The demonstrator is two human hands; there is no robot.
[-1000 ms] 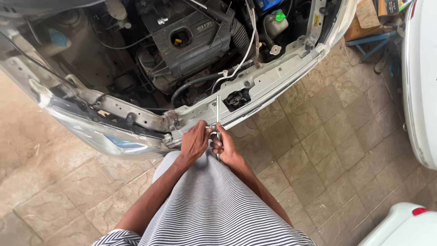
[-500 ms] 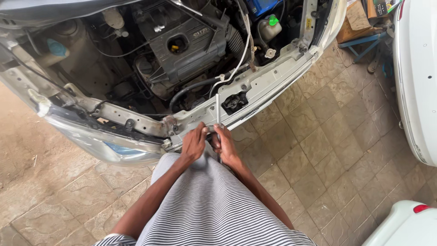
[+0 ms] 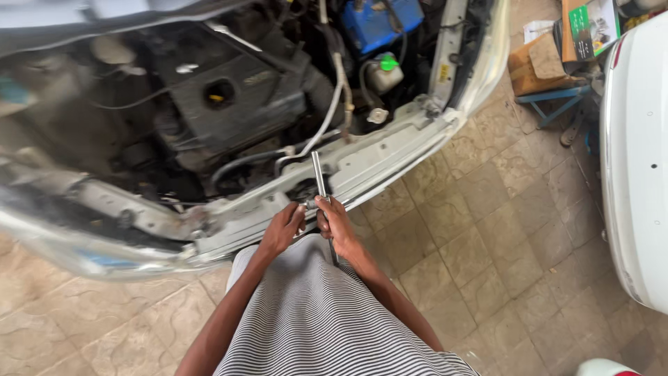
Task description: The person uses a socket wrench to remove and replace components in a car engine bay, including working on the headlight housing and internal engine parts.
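The metal rod I'm holding is long, thin and silver-grey, standing nearly upright and tilted slightly away from me. Its upper end rises over the car's pale front crossmember, just in front of the engine bay, and its lower end runs down past my wrist. My right hand grips its middle; my left hand touches a small fitting beside it.
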